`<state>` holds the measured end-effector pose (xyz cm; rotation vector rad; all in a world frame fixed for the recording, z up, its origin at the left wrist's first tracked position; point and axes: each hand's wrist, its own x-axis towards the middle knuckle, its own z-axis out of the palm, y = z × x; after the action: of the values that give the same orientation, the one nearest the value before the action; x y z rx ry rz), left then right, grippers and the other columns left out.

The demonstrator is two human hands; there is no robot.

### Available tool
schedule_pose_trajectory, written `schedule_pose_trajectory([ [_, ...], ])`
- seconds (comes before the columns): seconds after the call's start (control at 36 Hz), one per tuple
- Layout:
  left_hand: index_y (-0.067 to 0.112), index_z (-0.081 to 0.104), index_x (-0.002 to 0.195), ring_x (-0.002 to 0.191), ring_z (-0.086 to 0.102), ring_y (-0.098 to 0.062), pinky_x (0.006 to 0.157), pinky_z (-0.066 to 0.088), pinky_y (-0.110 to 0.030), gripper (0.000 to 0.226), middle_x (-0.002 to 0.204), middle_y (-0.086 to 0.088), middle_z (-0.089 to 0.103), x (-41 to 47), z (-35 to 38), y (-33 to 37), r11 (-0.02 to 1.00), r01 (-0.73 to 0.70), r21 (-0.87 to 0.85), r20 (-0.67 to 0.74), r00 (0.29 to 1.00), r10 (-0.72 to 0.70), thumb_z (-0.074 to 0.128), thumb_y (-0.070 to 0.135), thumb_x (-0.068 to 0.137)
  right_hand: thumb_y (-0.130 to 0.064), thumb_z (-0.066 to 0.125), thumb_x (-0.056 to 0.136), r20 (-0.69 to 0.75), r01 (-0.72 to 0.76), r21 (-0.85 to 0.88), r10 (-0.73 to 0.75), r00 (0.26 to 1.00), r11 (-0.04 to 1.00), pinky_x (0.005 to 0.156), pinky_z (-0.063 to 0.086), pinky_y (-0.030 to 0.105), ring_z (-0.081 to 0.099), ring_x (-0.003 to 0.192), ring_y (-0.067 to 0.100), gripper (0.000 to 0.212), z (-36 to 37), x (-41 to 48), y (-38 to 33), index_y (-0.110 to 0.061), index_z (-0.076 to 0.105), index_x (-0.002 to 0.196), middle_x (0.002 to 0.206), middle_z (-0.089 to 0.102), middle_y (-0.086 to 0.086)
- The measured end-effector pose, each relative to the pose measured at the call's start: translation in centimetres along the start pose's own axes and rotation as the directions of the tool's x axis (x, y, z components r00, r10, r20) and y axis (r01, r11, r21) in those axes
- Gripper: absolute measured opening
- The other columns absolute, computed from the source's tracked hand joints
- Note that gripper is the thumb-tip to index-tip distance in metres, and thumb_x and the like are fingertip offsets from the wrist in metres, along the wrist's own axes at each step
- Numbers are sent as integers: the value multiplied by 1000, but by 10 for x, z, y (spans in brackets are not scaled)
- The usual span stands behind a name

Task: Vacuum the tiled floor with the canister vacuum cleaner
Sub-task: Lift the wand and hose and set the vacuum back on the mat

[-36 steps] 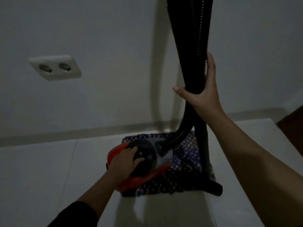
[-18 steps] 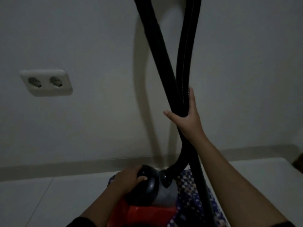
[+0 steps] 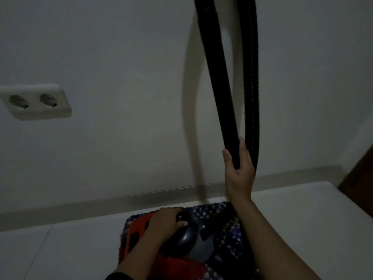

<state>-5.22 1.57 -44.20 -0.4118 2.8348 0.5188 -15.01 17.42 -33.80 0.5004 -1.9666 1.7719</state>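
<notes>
The red canister vacuum sits low in the middle on a blue patterned mat. My left hand is closed around its dark carry handle. My right hand grips the black rigid wand, which stands nearly upright against the wall. The ribbed black hose hangs just right of the wand and passes behind my right hand. The floor nozzle is out of sight.
A white double wall socket is on the left of the pale wall. A skirting board runs along the wall's base. White floor tiles lie either side of the mat. A dark brown edge shows far right.
The view has shifted, and the wand and hose, crossed before, now run side by side. My right hand sits lower in the view. My left hand stays on the handle.
</notes>
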Motion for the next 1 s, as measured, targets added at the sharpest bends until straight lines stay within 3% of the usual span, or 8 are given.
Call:
schedule_pose_trajectory([
  [0.08,31,44,140,124,50,-23,98,43,-32,53,136,-5,55,-1,0,1,1000,1,-18,7,1000,-1,53,46,91,-50,56,89,32,4,106,-7,999,994,102,49,37,56,117,12,50,-7,4,-3,-52,38,135,136,55,1],
  [0.17,33,47,138,122,53,-22,97,45,-32,50,134,-4,57,0,2,0,999,-6,-36,-7,1000,6,55,44,90,-42,55,87,52,35,234,-48,997,972,64,53,19,56,68,3,45,-15,9,-4,-47,42,129,98,64,-5],
  [0.28,36,48,136,119,55,-21,94,47,-31,47,131,-2,60,0,7,-4,999,-29,-24,-62,998,27,55,45,90,-27,52,91,54,68,297,-88,995,952,54,48,19,49,54,5,43,-16,10,3,-44,43,129,71,62,-18],
  [0.42,33,41,142,123,53,-20,97,46,-31,53,136,-1,57,-1,14,-10,999,-39,17,-87,995,41,49,49,92,-37,50,89,70,103,284,-128,989,953,56,48,29,48,55,18,50,-12,8,10,-60,41,132,75,59,-5],
  [0.67,30,23,151,125,49,-25,98,46,-34,61,140,-6,52,-1,19,-11,992,-30,123,-88,995,41,39,52,96,-46,43,93,172,143,145,-167,971,979,60,50,25,51,57,11,55,-6,13,23,-52,21,142,90,61,-11],
  [0.83,30,18,152,126,46,-26,100,42,-33,56,145,-9,45,-12,11,-12,990,-78,115,-54,995,84,35,43,100,-51,37,91,241,153,61,-163,957,986,64,46,6,55,63,2,60,-5,11,21,-53,8,144,134,51,27],
  [0.94,29,20,152,128,45,-26,101,41,-33,54,146,-8,44,-14,7,-13,993,-91,74,-41,995,94,35,40,101,-65,36,88,274,136,20,-136,952,990,69,47,10,56,68,1,60,-11,10,18,-65,4,139,126,50,5],
  [1.0,28,21,152,128,44,-26,102,40,-33,54,146,-9,43,-15,6,-13,994,-97,55,-33,995,99,35,39,101,-61,37,90,274,117,-15,-108,956,993,79,53,24,59,78,2,60,-13,7,14,-64,3,140,140,47,-1],
])
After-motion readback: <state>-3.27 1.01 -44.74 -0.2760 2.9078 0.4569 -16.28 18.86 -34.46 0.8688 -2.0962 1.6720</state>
